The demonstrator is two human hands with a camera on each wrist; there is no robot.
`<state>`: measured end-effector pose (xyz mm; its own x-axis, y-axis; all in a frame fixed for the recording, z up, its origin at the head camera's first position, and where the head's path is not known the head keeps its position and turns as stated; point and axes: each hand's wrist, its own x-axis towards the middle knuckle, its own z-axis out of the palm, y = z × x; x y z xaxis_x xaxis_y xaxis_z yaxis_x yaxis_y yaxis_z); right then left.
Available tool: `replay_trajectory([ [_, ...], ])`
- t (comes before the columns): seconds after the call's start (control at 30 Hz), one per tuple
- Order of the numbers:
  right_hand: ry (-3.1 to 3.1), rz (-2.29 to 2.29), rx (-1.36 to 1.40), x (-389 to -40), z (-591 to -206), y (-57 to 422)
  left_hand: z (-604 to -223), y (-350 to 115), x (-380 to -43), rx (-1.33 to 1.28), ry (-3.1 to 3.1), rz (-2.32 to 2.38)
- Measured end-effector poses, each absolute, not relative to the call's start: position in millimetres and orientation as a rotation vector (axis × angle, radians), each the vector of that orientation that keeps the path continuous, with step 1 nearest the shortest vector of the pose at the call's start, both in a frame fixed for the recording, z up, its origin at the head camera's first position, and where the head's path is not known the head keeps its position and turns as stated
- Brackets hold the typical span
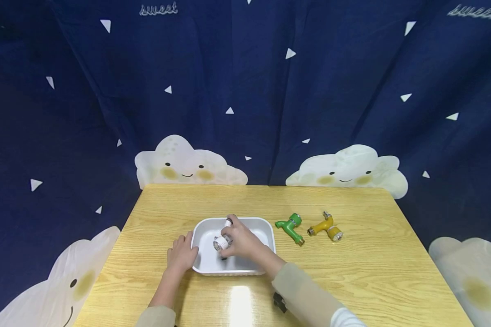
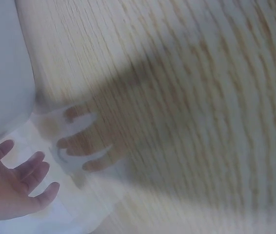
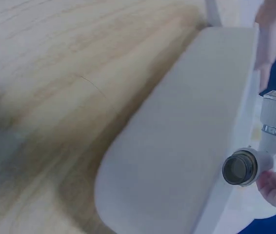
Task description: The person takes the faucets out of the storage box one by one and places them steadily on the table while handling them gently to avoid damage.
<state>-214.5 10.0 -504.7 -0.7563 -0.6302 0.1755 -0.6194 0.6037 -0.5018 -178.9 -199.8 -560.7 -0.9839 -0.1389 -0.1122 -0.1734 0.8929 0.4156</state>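
In the head view, a white plastic basin (image 1: 234, 273) stands on the table. My right hand (image 1: 242, 241) grips a white tap (image 1: 221, 243) over its inside. The right wrist view shows this tap (image 3: 274, 114) with its ribbed knob and dark threaded end, the fingers around its body. My left hand (image 1: 182, 253) is at the basin's left side, its thumb by the rim. Seen from the left wrist, that hand's fingers (image 2: 39, 174) are spread and loosely bent beside the basin wall (image 2: 4, 63).
To the right of the basin lie a green tap (image 1: 289, 228) and a yellow tap (image 1: 323, 225). The wooden table (image 1: 352, 281) ends at a dark blue curtain (image 1: 245, 68) printed with clouds and triangles.
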Motion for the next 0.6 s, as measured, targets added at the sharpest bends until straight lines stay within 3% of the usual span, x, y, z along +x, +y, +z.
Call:
replay_trajectory([
  [0.6, 2.888, -0.887, -0.925, -219.5, -474.1, 45.6, -561.6, -200.4, -180.2, -0.231, 2.954, 0.676],
])
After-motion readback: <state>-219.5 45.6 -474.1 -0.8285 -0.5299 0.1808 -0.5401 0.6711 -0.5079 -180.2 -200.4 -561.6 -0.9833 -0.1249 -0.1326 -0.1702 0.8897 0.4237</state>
